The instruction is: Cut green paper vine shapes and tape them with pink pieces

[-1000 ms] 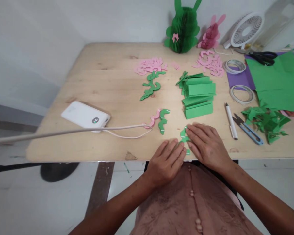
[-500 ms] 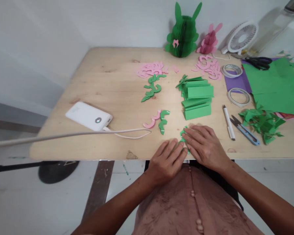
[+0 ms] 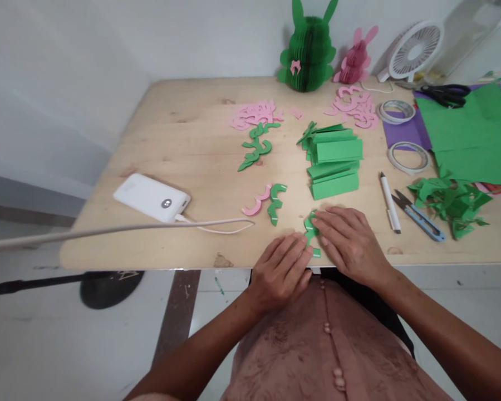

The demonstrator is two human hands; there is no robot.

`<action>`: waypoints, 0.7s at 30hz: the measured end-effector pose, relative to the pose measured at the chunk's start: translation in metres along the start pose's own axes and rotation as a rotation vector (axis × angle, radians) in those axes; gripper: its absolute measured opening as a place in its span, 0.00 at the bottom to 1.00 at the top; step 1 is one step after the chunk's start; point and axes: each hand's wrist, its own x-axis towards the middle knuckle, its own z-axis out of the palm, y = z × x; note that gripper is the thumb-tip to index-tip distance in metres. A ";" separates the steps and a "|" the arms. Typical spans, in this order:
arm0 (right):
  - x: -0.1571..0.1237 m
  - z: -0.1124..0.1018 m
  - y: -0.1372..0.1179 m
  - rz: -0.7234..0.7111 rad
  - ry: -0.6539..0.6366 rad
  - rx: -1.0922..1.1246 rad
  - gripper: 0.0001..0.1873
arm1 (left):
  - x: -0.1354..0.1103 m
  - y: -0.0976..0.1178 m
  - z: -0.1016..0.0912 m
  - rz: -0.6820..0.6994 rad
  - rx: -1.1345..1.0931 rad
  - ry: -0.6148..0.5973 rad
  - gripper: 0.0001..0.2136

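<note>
Two bare hands are on one little green paper cutout [image 3: 310, 225] right by the near edge of the table [image 3: 183, 139], pale strips showing on it. The right hand [image 3: 353, 240] is loosely open, fingers stretched out with the tips resting on the cutout, not wrapped around anything. The left hand [image 3: 280, 272] has its fingers close together, tips at the cutout's lower part, but I honestly can't tell if it's gripping or just pressing. Off to the left, a wavy green piece [image 3: 276, 204] sits just beside a pink one [image 3: 256, 201]. Folded green paper [image 3: 338, 151] lies beyond the hands, and a white pen [image 3: 390, 203] and blue-handled snips [image 3: 421, 217] are over to the right.
</note>
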 end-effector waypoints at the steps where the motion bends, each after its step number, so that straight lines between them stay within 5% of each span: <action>1: 0.000 0.000 0.000 0.001 -0.008 -0.015 0.19 | 0.000 0.000 0.000 -0.012 -0.007 0.015 0.16; 12: 0.000 0.002 -0.001 0.004 -0.081 -0.081 0.18 | -0.003 0.000 -0.001 0.075 0.064 -0.116 0.15; 21: -0.001 0.004 0.000 -0.024 -0.073 -0.122 0.18 | -0.003 -0.003 0.003 0.118 0.109 -0.099 0.13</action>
